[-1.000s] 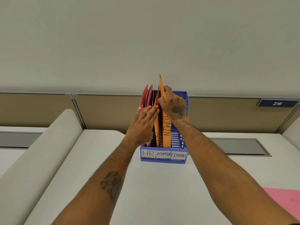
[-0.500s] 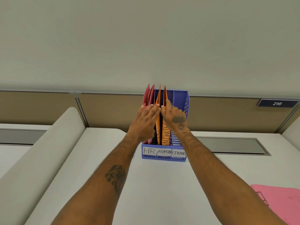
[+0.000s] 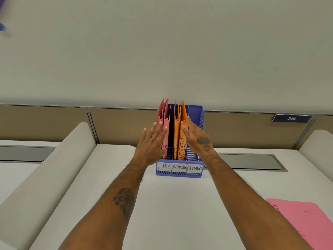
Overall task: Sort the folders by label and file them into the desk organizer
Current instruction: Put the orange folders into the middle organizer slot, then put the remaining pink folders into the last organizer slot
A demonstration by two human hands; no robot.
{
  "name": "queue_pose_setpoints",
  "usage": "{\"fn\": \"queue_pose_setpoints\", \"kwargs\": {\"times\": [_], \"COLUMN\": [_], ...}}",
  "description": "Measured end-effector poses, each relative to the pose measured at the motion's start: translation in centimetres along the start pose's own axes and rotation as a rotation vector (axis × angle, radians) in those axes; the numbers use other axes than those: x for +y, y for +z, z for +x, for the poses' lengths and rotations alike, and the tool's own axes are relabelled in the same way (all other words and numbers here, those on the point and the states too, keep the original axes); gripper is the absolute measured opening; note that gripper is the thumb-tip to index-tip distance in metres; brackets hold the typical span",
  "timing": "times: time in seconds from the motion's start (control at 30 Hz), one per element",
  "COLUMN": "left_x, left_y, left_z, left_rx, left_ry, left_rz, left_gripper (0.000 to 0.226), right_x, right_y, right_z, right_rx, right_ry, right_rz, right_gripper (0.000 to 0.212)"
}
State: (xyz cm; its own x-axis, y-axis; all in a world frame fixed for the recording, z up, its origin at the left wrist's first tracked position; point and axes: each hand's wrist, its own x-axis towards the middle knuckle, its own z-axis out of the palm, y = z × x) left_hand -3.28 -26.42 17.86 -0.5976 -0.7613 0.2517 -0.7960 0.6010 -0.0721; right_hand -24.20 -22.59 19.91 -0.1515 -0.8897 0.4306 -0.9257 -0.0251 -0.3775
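Both hands have let go of the orange folders (image 3: 180, 127), which now sit fully down in the ADMIN slot of the desk organizer (image 3: 198, 112) at the desk's (image 3: 171, 204) far edge. HR holds pink folders (image 3: 163, 114), FINANCE looks empty, and another pink folder (image 3: 306, 224) lies at the near right corner, so not done imo. Left hand (image 3: 151, 141) has its fingers spread beside the pink ones, right hand (image 3: 197, 137) is flat against the orange, gripping nothing

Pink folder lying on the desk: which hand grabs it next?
Right, probably: the pink folder lies far right on the desk beside that forearm, and the right hand is open, gripping nothing. The left hand must cross over.
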Motion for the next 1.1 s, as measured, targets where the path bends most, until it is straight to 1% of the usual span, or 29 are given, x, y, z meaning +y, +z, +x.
{"fn": "queue_pose_setpoints", "kwargs": {"times": [0.07, 0.1, 0.17, 0.2, 0.27, 0.4, 0.6, 0.77, 0.9, 0.97, 1.1], "left_x": [-0.1, 0.0, 0.1, 0.1, 0.4, 1.4, 3.3, 5.9, 8.9, 10.9, 15.7], "left_y": [0.1, 0.2, 0.2, 0.2, 0.2, 0.5, 1.4, 2.0, 2.0, 1.8, 1.7], "left_z": [-1.3, -1.9, -3.2, -3.9, -5.1, -7.5, -10.6, -12.2, -12.7, -13.0, -13.5], "left_rx": [-0.001, -0.005, -0.014, -0.013, -0.001, -0.001, -0.026, -0.033, -0.026, -0.031, -0.04], "left_ry": [-0.018, -0.027, -0.04, -0.044, -0.054, -0.081, -0.101, -0.102, -0.09, -0.092, -0.095], "left_rz": [-0.023, -0.037, -0.052, -0.059, -0.083, -0.117, -0.172, -0.183, -0.198, -0.201, -0.208], "left_gripper": [0.091, 0.092, 0.093, 0.091, 0.086, 0.083, 0.081, 0.085, 0.085, 0.084, 0.082], "right_x": [0.1, 0.2, 0.2, 0.2, 0.0, -0.3, 0.2, 1.3, 3.0, 4.3, 7.5], "right_y": [-0.1, -0.1, -0.2, -0.2, -0.4, -0.7, -0.8, -1.6, -3.1, -4.1, -6.3], "right_z": [-1.4, -2.2, -4.0, -4.9, -6.6, -10.0, -15.1, -18.2, -20.4, -21.7, -24.4], "right_rx": [-0.104, -0.135, -0.107, -0.079, -0.048, -0.105, -0.205, -0.229, -0.235, -0.242, -0.243], "right_ry": [0.041, 0.047, -0.012, -0.039, -0.019, 0.007, 0.051, 0.08, 0.081, 0.087, 0.102], "right_rz": [0.004, -0.047, -0.26, -0.328, -0.359, -0.432, -0.41, -0.397, -0.396, -0.421, -0.436], "right_gripper": [0.066, 0.069, 0.073, 0.072, 0.071, 0.076, 0.083, 0.087, 0.102, 0.1, 0.089]}}
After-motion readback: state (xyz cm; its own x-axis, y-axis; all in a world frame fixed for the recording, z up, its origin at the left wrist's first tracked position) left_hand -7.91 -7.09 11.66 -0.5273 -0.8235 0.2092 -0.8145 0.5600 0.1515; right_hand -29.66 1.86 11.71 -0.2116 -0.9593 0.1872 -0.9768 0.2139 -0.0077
